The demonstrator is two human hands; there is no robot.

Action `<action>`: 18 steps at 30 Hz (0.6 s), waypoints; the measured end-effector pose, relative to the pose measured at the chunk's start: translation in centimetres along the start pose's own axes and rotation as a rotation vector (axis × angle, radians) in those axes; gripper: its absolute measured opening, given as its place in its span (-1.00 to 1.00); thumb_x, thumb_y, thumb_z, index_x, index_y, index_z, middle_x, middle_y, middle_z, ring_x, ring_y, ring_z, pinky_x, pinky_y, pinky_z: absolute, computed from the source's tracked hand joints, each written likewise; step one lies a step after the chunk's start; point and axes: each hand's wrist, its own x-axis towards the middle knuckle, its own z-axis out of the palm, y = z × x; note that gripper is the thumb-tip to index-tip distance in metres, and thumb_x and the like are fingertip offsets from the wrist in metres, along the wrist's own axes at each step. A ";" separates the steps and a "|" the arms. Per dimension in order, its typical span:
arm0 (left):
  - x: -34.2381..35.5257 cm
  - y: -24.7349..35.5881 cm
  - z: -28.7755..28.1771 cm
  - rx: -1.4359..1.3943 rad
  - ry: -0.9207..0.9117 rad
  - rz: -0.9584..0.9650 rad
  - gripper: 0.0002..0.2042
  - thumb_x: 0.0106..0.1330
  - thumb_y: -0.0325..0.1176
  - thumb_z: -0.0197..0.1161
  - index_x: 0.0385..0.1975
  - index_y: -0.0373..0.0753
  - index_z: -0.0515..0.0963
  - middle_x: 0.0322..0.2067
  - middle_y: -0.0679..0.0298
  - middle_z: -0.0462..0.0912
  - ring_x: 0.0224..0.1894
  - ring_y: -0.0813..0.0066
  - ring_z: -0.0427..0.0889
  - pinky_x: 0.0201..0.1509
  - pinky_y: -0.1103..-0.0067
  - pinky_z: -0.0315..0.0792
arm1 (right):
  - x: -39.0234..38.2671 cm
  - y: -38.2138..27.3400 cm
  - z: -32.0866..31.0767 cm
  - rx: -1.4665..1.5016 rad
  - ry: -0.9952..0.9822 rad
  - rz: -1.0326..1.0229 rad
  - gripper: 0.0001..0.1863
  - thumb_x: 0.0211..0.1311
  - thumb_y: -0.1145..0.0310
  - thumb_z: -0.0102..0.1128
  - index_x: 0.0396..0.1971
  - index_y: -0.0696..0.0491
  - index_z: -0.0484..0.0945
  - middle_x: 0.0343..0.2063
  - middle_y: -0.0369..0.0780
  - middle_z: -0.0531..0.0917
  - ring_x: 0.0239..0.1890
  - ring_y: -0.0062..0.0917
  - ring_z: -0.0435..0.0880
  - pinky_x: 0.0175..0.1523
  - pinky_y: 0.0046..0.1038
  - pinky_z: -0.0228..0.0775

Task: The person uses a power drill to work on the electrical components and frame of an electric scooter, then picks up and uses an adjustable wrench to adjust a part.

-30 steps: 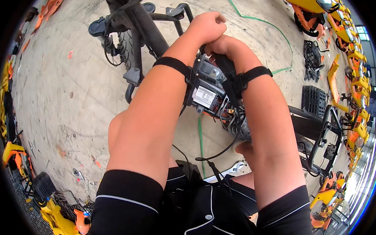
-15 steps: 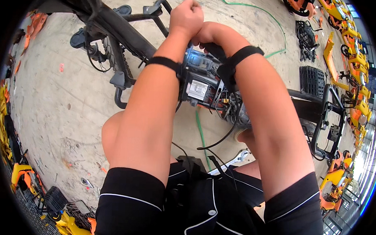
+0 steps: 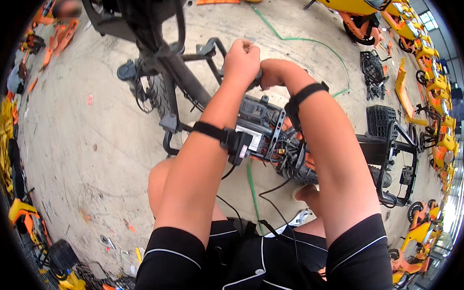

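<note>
A stripped-down scooter frame with black tubes stands in front of me. My left hand is curled into a fist above its middle, fingers turned away from view. Close on its right, my right hand is closed too, knuckles bent downward. Something dark shows between the two hands, too hidden to name. Below them lies a dark boxy component, next to a unit with a white label. A tangle of wires fills the bay to the right. Black straps circle both my forearms.
A green hose curves over the concrete floor. Yellow scooters line the right side. Black crates sit behind the rear frame. Orange and yellow panels lie at the left, and a large wrench rests between my legs.
My view has shifted, so the scooter and hands appear lower. My hands, crossed close together before, are now slightly apart, and more of the dark component shows beneath them.
</note>
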 end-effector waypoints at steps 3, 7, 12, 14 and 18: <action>-1.2 7.5 -2.2 -0.186 -0.118 0.176 -0.72 0.37 -0.34 0.14 -0.03 -0.36 0.58 -0.28 0.19 0.71 -0.21 0.43 0.68 -0.05 0.55 0.51 | -5.8 1.8 0.5 0.189 0.169 -0.173 -0.69 -0.16 0.37 0.39 -0.32 0.14 0.71 -0.43 -0.03 0.73 -0.33 -0.22 0.72 -0.20 -0.25 0.54; -8.0 17.3 -7.1 -0.512 -0.327 0.238 -0.79 0.44 -0.39 0.12 -0.06 -0.36 0.57 -0.24 0.21 0.69 -0.20 0.44 0.67 -0.01 0.53 0.52 | -17.4 -0.8 4.1 0.622 0.589 -0.217 -0.59 -0.07 0.40 0.37 -0.12 0.09 0.66 -0.30 -0.05 0.75 -0.25 -0.30 0.73 -0.04 -0.30 0.56; -15.4 16.9 -10.9 -0.611 -0.394 0.104 -0.77 0.43 -0.41 0.10 -0.01 -0.34 0.53 -0.19 0.20 0.63 -0.11 0.41 0.62 0.00 0.46 0.49 | -30.2 -1.4 11.3 1.031 0.798 -0.265 -0.55 0.09 0.58 0.31 0.06 0.14 0.57 -0.11 -0.20 0.70 -0.07 -0.51 0.66 0.10 -0.42 0.50; -18.9 14.8 -10.1 -0.459 -0.394 -0.020 -0.72 0.44 -0.36 0.11 0.08 -0.30 0.48 -0.10 0.23 0.61 -0.04 0.45 0.58 0.03 0.47 0.48 | -32.3 -1.5 14.5 0.874 0.993 -0.272 -0.40 0.10 0.60 0.30 0.22 0.11 0.46 0.02 -0.18 0.62 0.00 -0.50 0.62 0.13 -0.43 0.48; -24.1 10.2 -7.0 -0.352 -0.699 -0.293 -0.55 0.54 -0.11 0.08 0.25 -0.29 0.41 0.09 0.21 0.57 0.13 0.44 0.52 0.18 0.39 0.46 | -32.7 -1.6 18.0 0.677 1.077 -0.152 -0.15 0.04 0.54 0.41 0.39 0.11 0.25 0.09 -0.06 0.57 0.07 -0.27 0.62 0.16 -0.29 0.49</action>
